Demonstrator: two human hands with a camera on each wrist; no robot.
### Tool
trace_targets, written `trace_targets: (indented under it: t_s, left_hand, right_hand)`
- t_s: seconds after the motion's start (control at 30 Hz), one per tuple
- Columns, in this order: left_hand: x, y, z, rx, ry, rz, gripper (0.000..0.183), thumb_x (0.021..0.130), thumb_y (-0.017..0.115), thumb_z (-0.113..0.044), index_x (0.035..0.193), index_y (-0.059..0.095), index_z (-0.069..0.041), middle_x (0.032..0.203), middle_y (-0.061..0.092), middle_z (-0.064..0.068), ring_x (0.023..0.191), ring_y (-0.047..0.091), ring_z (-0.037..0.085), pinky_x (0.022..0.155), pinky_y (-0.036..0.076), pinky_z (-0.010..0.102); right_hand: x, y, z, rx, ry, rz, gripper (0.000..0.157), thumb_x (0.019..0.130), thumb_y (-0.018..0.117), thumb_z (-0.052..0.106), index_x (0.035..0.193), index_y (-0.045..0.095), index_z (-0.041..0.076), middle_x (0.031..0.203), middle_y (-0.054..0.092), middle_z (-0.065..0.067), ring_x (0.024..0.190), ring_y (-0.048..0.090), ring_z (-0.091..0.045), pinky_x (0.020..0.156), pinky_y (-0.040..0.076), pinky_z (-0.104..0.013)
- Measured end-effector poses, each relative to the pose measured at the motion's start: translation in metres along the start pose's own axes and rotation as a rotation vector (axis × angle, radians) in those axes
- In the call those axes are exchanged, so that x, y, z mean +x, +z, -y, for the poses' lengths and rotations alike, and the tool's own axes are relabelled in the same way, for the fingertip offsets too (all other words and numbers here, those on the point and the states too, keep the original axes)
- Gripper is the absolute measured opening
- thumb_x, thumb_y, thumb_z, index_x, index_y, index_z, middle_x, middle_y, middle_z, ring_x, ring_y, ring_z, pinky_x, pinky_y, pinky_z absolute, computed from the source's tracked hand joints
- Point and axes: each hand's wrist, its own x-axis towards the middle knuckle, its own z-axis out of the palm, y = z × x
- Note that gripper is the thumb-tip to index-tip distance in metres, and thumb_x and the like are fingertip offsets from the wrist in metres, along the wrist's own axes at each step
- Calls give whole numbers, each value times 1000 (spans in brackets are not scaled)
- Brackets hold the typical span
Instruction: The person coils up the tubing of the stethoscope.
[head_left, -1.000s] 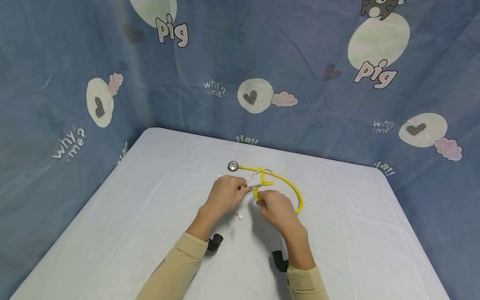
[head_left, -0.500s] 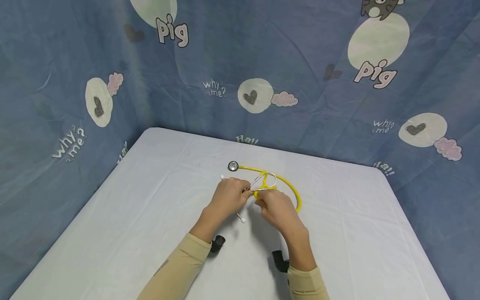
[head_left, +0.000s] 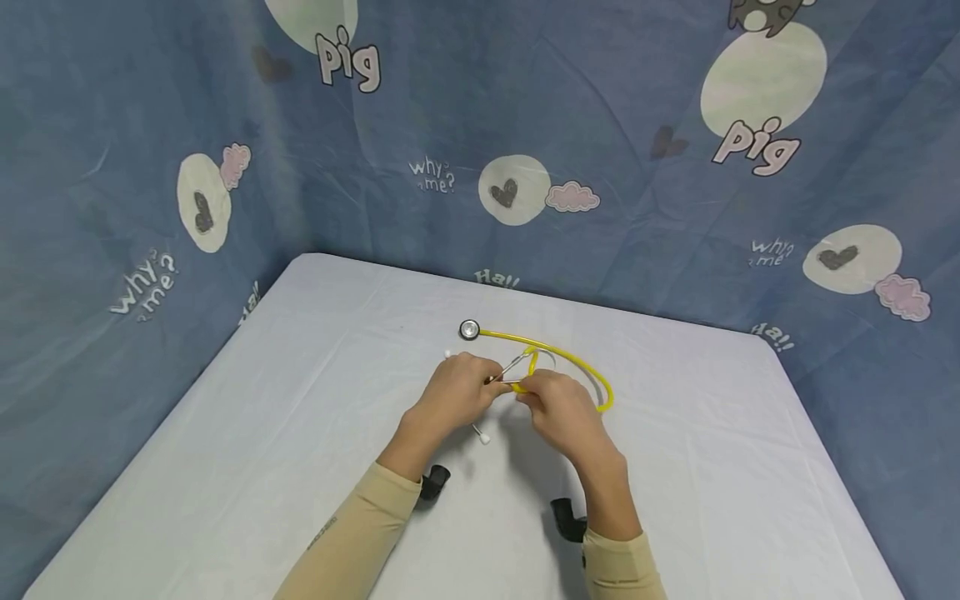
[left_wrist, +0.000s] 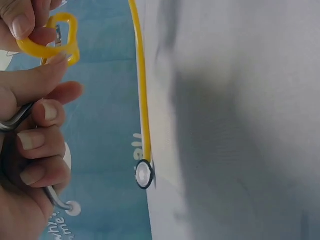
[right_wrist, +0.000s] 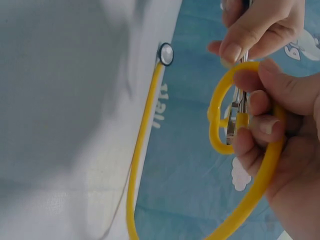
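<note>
A stethoscope with yellow tubing (head_left: 573,358) is held between both hands above the white table. My left hand (head_left: 459,390) grips its metal ear tubes; white eartips (head_left: 484,438) stick out on either side of that hand. My right hand (head_left: 564,410) curls round the yellow tubing close to the fork, where the tube forms a loop (right_wrist: 214,112) around the metal part in the right wrist view. The fingertips of the two hands nearly meet at the loop. Further back, the round chestpiece (head_left: 469,330) lies on the table, its tube arcing right toward my right hand.
A white-covered table (head_left: 720,433) spreads beneath the hands. Behind it hangs a blue printed curtain (head_left: 637,183). Black wrist mounts (head_left: 568,521) show beside both forearms.
My right hand has moved slightly up, with the yellow loop now largely behind its fingers. My left hand has shifted a little right, still gripping the ear tubes. The chestpiece stays put.
</note>
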Motion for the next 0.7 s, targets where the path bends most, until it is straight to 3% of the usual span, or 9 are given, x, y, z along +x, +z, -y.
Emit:
trace_targets:
  t_s: [0.3,0.53,0.7]
  left_hand:
    - [-1,-4,1,-38,28,57,34,89,73,-37,63,57,-21,56,43,-10,54,37,5,51,27,23]
    - [-2,-1,1,-69,54,135,24,88,75,-34,69,66,-22,60,53,-13,56,44,3,53,34,21]
    - [-1,2,-1,-75,89,189,17,88,75,-33,75,70,-23,61,55,-13,57,45,3,53,35,21]
  right_hand:
    - [-1,-3,-5,8,-68,-88,7,82,79,7,83,75,14,74,63,4,65,53,-8,63,46,-25]
    - [-4,-5,-9,22,-128,-179,11,77,84,13,75,74,17,70,61,8,60,47,-5,57,40,-20]
    - [-4,-9,-12,33,-126,-202,14,72,87,20,70,73,21,66,60,10,58,45,-3,53,38,-18]
